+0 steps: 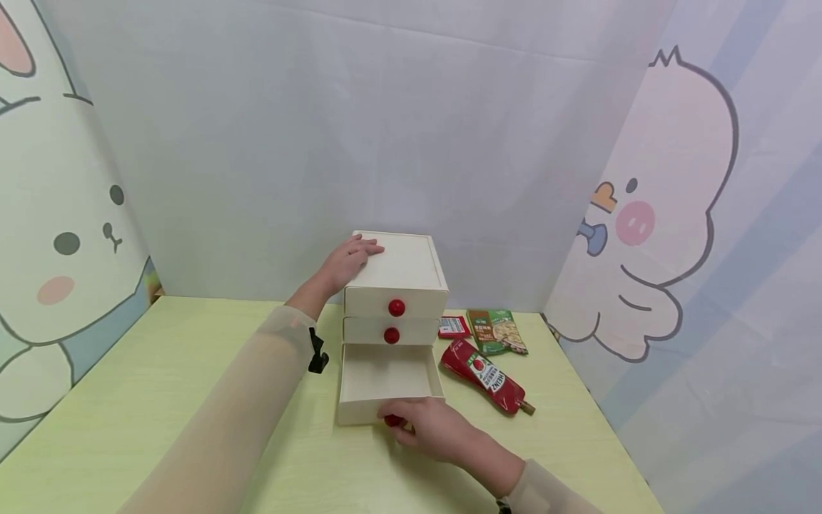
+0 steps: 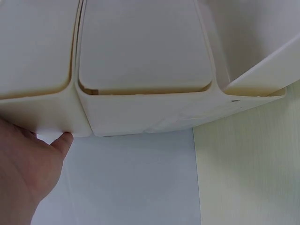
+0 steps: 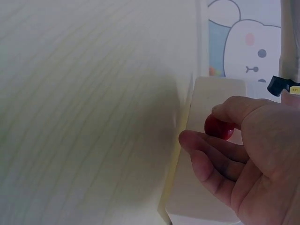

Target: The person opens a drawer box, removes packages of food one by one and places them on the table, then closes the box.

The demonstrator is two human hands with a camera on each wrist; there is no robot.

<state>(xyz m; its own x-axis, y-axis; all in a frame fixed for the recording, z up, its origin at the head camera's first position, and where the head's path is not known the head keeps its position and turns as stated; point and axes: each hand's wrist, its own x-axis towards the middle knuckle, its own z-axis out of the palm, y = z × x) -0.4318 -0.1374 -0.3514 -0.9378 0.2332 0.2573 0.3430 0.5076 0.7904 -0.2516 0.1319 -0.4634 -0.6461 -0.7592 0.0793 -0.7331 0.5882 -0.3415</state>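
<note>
A white three-drawer cabinet (image 1: 404, 260) with red round knobs stands on the table. Its bottom drawer (image 1: 385, 378) is pulled out, while the upper two are closed. My left hand (image 1: 347, 264) rests on the cabinet's top at the left edge, fingers lying over it; in the left wrist view its thumb touches the cabinet's side (image 2: 140, 112). With thumb and fingers, my right hand (image 1: 439, 430) pinches the red knob (image 3: 218, 127) on the bottom drawer's front. Part of that knob is hidden behind the fingers.
Right of the cabinet lie a red Heinz ketchup pouch (image 1: 484, 375) with a spout, a green and brown food packet (image 1: 494, 330) and a small red and white packet (image 1: 453, 327). A pale curtain (image 1: 308, 143) hangs behind the yellow-green table (image 1: 193, 343).
</note>
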